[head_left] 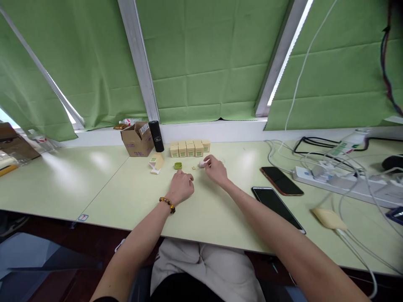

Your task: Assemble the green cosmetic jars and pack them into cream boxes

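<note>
My right hand (215, 169) is closed in a pinch at a small whitish, roll-like object (202, 164) on the table; its exact kind is too small to make out. Near the front edge of a small green open container (178, 166) lies my left hand (181, 186), wearing a beaded bracelet (167, 204). Its fingers are bent but thumb and fingertips look apart, with nothing visible in them. Between the hands sits a tiny yellowish piece (193, 167). Behind them several small cream boxes (186, 150) stand in a row, and an unfolded cream carton (156, 162) lies to the left.
A brown cardboard box (137, 140) and a black cylinder (156, 136) stand at the back left. On the right are two phones (282, 180) (277, 207), a white power strip (340, 184) with tangled cables, a cream charger-like block (328, 218) and a white bottle (351, 141).
</note>
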Demonstrator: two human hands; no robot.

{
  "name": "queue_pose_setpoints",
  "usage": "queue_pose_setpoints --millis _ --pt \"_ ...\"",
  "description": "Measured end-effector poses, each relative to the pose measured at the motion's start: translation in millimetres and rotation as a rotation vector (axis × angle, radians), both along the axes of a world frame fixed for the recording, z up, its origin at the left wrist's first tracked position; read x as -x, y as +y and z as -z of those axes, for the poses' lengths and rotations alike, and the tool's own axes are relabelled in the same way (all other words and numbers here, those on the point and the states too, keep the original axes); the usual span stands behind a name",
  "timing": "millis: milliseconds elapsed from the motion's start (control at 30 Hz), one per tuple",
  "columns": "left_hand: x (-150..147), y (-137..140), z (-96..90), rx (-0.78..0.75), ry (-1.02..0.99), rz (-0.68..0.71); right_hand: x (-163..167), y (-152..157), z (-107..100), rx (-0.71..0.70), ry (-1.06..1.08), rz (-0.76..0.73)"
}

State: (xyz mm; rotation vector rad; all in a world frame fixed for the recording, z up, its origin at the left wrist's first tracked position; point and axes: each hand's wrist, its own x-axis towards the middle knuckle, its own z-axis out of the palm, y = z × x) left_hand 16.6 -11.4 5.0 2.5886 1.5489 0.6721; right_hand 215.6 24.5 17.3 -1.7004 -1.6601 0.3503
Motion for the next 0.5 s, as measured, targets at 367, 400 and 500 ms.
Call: queue_pose_setpoints --millis 367,400,500 --pt "42 46 -24.1 -0.005 -0.024 -0.320 33 -43 37 0.080 -0.290 -0.189" --pt "46 53 -23.3 -0.004 -0.016 -0.321 33 -43 36 0.077 -0.299 -0.194" --pt "54 73 -16.5 0.029 0.007 -0.303 33 -43 35 0.079 -0.325 -0.199"
